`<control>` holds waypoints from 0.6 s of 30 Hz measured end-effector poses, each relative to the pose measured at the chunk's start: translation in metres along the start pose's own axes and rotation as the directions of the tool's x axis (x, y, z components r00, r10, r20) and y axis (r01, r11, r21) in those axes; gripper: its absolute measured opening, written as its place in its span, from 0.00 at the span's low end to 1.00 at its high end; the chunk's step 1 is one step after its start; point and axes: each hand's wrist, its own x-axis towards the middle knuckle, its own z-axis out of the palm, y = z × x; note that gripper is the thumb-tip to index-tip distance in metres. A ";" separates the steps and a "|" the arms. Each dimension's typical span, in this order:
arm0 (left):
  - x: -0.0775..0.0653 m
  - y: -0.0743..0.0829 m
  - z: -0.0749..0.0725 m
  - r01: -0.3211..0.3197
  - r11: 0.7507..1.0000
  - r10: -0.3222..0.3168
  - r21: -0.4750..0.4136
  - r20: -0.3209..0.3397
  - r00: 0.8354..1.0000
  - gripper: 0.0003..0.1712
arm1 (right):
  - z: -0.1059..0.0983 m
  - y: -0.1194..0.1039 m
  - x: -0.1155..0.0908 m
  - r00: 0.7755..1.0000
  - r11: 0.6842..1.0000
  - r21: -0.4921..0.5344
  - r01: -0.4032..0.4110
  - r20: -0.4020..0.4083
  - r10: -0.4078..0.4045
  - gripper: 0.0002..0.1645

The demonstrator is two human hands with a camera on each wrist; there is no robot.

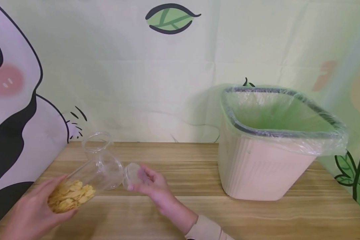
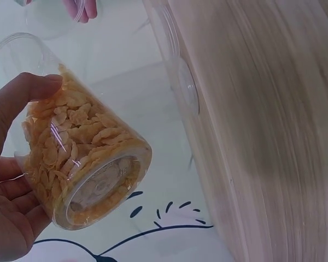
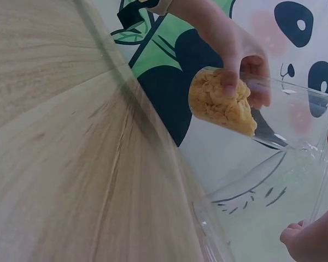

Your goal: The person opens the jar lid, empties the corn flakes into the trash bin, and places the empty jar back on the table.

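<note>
My left hand point(image 1: 33, 210) grips a clear plastic jar point(image 1: 99, 171) round its lower part. The jar is tilted, its mouth turned toward my right hand. Yellow corn flakes point(image 1: 73, 195) lie in its bottom end; the left wrist view shows the flakes point(image 2: 79, 131) behind the clear wall, beside my thumb. Close to the jar's mouth, my right hand point(image 1: 156, 186) pinches a clear round lid point(image 1: 132, 173) at its edge. Behind the held jar is another clear jar point(image 1: 97, 141), partly covered by it in the head view.
A pale pink waste bin point(image 1: 257, 166) with a clear liner stands on the right of the wooden table point(image 1: 168, 220). A printed cloth backdrop point(image 1: 156, 83) with a panda and leaves rises behind the table. Clear round plastic point(image 2: 188, 84) lies near the table's edge.
</note>
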 end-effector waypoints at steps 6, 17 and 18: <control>0.001 0.001 -0.005 0.049 0.998 -0.051 0.028 0.055 0.997 0.57 | 0.001 0.005 -0.002 0.999 0.997 -0.062 -0.037 -0.023 0.036 0.44; 0.001 0.000 -0.007 0.050 0.998 -0.051 0.047 0.024 0.998 0.57 | 0.004 0.018 -0.005 0.996 0.984 -0.161 -0.078 -0.043 0.072 0.48; 0.001 0.000 -0.007 0.049 0.998 -0.051 0.047 0.024 0.998 0.57 | 0.005 0.019 -0.006 0.996 0.984 -0.161 -0.082 -0.040 0.076 0.48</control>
